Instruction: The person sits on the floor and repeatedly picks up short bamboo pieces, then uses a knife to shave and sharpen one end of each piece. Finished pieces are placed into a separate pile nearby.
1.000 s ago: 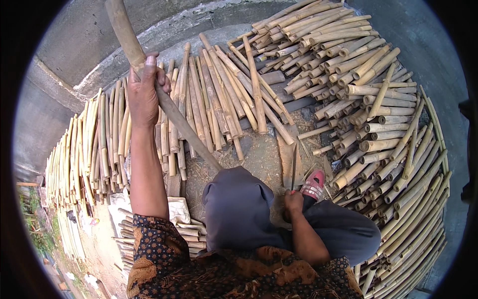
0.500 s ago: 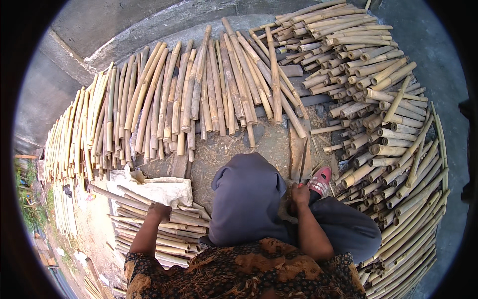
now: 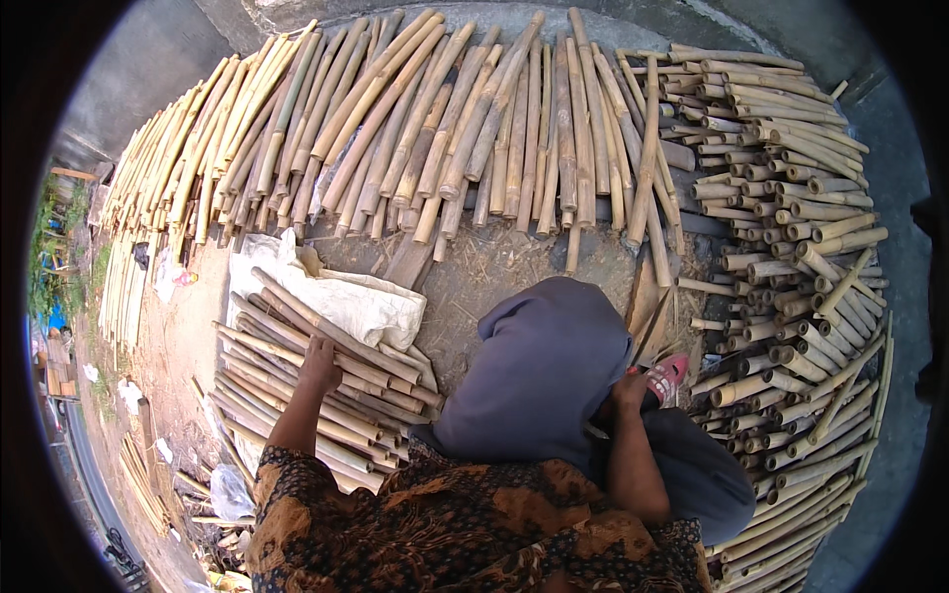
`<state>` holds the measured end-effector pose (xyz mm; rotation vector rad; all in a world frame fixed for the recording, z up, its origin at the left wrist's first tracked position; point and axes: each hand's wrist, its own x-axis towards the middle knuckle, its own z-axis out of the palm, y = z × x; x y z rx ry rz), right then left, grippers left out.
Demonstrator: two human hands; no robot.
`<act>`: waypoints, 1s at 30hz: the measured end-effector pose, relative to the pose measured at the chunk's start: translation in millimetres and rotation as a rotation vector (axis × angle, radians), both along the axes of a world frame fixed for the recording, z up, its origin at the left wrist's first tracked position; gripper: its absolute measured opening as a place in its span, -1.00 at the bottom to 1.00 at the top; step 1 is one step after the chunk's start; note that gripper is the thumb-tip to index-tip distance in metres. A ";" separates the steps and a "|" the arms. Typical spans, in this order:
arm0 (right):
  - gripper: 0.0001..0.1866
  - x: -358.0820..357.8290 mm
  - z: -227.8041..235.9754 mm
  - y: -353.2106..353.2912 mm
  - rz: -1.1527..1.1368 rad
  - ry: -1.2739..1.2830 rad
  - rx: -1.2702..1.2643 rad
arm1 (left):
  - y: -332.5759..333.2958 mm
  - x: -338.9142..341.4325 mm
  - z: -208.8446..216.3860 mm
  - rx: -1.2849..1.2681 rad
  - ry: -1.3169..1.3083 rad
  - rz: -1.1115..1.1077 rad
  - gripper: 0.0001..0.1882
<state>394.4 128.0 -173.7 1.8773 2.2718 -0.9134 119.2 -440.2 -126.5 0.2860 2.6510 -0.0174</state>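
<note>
My left hand (image 3: 320,366) is on the pile of cut bamboo poles (image 3: 297,420) at my left side. Its fingers are curled down over a bamboo pole (image 3: 368,368) near the top of that pile, with the fingertips partly hidden. By my right knee, my right hand (image 3: 629,388) is closed round the handle of a long, dark-bladed knife (image 3: 649,331). The blade points up and away from me, and a bit of red shows by the grip. A pinkish-red patterned shoe (image 3: 667,378) is just right of this hand.
A row of bamboo poles (image 3: 474,128) lies across the far side. Stacked poles (image 3: 781,287) fill the right, ends facing inward. A white sack (image 3: 326,296) lies beyond the left pile. My bent knee (image 3: 554,366) rises between both hands. A concrete wall (image 3: 682,25) stands behind.
The view has swung toward the left, showing more of the left pile and ground. My left hand stays at that pile, now among its upper poles. My right hand keeps the knife near the knee.
</note>
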 end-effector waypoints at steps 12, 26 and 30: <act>-0.49 41.7 -66.8 16.5 0.101 0.200 -0.109 | 121.2 -62.8 34.7 -0.129 -0.138 -0.005 -0.66; -0.53 42.7 -60.1 10.4 -0.239 0.250 -0.176 | 241.1 -190.2 -76.0 1.220 -0.174 1.568 -0.45; -0.54 58.0 -86.7 14.8 -0.151 0.290 -0.161 | 225.9 -196.5 -91.2 1.338 -0.227 1.384 -0.63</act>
